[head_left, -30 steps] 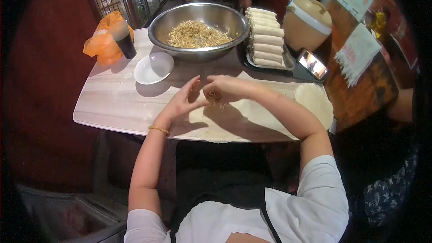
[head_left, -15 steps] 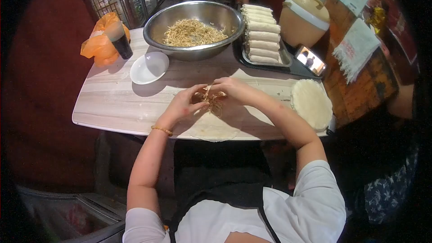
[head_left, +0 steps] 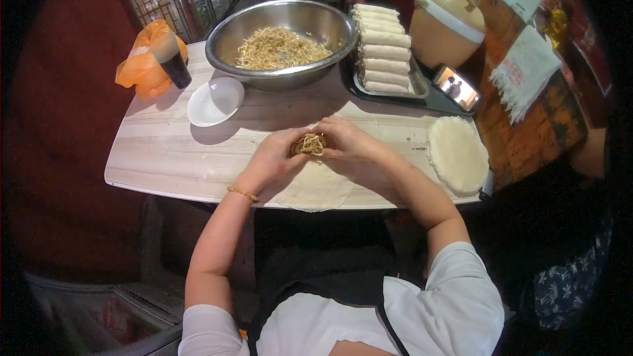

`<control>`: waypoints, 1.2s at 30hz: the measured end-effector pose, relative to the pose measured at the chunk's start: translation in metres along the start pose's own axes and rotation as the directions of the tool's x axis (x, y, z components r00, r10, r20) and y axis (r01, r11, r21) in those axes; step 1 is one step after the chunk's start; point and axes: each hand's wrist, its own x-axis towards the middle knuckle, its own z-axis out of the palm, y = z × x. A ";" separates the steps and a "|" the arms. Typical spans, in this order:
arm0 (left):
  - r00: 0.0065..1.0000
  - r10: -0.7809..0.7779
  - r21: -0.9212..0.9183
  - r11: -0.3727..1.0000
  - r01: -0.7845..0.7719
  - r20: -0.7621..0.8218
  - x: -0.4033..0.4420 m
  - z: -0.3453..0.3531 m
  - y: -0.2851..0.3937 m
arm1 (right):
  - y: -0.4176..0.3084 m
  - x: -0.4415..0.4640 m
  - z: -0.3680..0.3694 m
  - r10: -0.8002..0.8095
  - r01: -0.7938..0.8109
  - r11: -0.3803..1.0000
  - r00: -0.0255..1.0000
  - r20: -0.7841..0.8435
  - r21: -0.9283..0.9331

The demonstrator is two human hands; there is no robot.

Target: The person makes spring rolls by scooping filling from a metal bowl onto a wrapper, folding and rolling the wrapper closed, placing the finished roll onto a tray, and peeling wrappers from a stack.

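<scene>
A round, pale spring roll wrapper (head_left: 316,188) lies on the table in front of me, its lower edge at the table's near rim. On its far part sits a small heap of bean sprout filling (head_left: 311,144). My left hand (head_left: 277,153) curves around the heap's left side, and my right hand (head_left: 347,138) cups it from the right. Both have their fingers pressed in on the filling. Beyond them, a large steel bowl (head_left: 217,53) holds more of the same sprouts. Several finished rolls (head_left: 386,53) lie in a row on a metal tray (head_left: 422,86).
A stack of wrappers (head_left: 458,155) lies at the right edge. A white bowl (head_left: 215,101), a cup of dark drink (head_left: 173,62) and an orange plastic bag (head_left: 146,72) stand at the left. A phone (head_left: 456,88) and a tan cooler (head_left: 448,26) are at the back right.
My hands have closed in around the sprouts, gathering the loose strands into a tighter heap. More of the wrapper's near part shows now.
</scene>
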 end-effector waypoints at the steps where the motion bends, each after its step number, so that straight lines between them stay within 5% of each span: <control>1: 0.997 0.076 0.068 0.995 -0.074 -0.035 -0.001 0.000 -0.005 | 0.008 0.001 0.002 -0.039 0.039 0.999 0.999 -0.013 -0.014; 9: 0.964 0.195 0.067 0.980 -0.185 -0.181 -0.008 -0.009 -0.002 | 0.004 0.004 0.003 -0.134 0.149 0.987 0.971 -0.200 0.064; 15: 0.990 0.117 0.177 0.979 -0.102 -0.075 -0.003 -0.010 -0.009 | 0.020 0.004 0.008 -0.171 0.157 0.966 0.984 -0.056 -0.207; 20: 0.952 0.143 -0.135 0.973 -0.185 -0.273 -0.001 0.003 0.000 | 0.010 -0.001 0.005 -0.120 0.111 0.991 0.983 -0.141 -0.073; 24: 0.974 0.097 -0.125 0.984 -0.125 -0.205 -0.001 0.011 0.003 | 0.014 -0.010 0.008 -0.113 0.088 0.973 0.987 -0.110 -0.214; 26: 1.000 -0.013 0.001 1.000 0.013 0.001 0.001 0.004 0.003 | 0.017 -0.009 0.003 -0.020 0.022 0.994 1.000 0.023 -0.109; 30: 0.998 -0.054 0.037 0.998 0.053 0.039 -0.004 -0.002 0.007 | 0.017 -0.010 0.001 -0.014 0.018 0.995 0.999 0.037 -0.095; 33: 0.998 0.055 -0.042 0.998 -0.057 -0.033 -0.010 -0.004 -0.002 | 0.012 -0.010 -0.005 -0.065 0.063 0.996 0.997 -0.038 -0.059; 36: 0.997 -0.074 -0.136 0.988 0.074 -0.001 -0.015 -0.009 -0.001 | 0.009 -0.009 -0.005 -0.091 0.090 0.996 0.995 -0.051 -0.021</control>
